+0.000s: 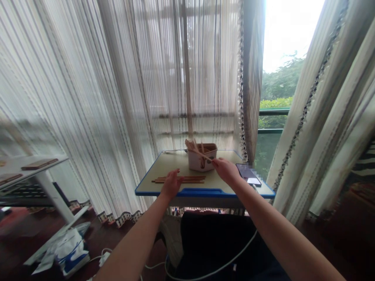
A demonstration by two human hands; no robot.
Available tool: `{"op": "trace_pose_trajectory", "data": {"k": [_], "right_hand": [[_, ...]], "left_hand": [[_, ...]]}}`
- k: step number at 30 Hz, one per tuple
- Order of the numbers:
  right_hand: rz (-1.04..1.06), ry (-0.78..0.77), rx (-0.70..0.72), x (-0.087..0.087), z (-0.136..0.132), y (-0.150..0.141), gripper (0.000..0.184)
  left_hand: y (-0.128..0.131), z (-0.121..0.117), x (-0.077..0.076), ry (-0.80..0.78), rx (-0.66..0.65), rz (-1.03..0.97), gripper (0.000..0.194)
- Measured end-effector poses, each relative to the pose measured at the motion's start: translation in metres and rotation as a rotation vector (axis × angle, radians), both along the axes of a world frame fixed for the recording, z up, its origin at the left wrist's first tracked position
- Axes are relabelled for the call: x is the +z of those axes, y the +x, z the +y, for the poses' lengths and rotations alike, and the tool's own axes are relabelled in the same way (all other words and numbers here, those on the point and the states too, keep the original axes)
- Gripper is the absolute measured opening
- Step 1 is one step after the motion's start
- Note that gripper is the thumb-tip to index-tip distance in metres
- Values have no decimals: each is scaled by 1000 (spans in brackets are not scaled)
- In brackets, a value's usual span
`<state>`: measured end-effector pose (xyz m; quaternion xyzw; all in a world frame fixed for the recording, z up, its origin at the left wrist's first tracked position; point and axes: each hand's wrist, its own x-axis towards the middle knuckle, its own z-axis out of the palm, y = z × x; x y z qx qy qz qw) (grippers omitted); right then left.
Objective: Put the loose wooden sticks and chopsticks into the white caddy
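Note:
A light wooden chopstick [204, 156] is pinched in my right hand [227, 171], slanting up and left across the front of a pale bin [195, 162]. Several more light chopsticks [189, 145] stick up from the bin's left side. My left hand [171, 185] rests over a row of darker brown chopsticks [195, 179] laid crosswise near the desk's front edge. Its fingers are apart, and I see nothing held in them. The palm hides the middle of the row.
The small desk [155, 168] has a blue rim. A phone [249, 174] lies at its right side, and a thin metal rod [172, 151] lies at the back left. Curtains hang close behind. A white cable [243, 255] loops below, and another table [63, 158] stands left.

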<state>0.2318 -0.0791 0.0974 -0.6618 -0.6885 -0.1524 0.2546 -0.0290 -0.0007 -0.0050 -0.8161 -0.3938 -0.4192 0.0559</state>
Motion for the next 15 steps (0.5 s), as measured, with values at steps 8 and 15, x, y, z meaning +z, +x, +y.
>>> {"op": "trace_pose_trajectory", "data": {"k": [8,15], "right_hand": [[498,592,254,44,40,41,34],[725,768,351,67,95,18,33]], "left_hand": [[19,27,17,-41,37,-166,35],[58,87,44,-175,-129,-130,63]]}}
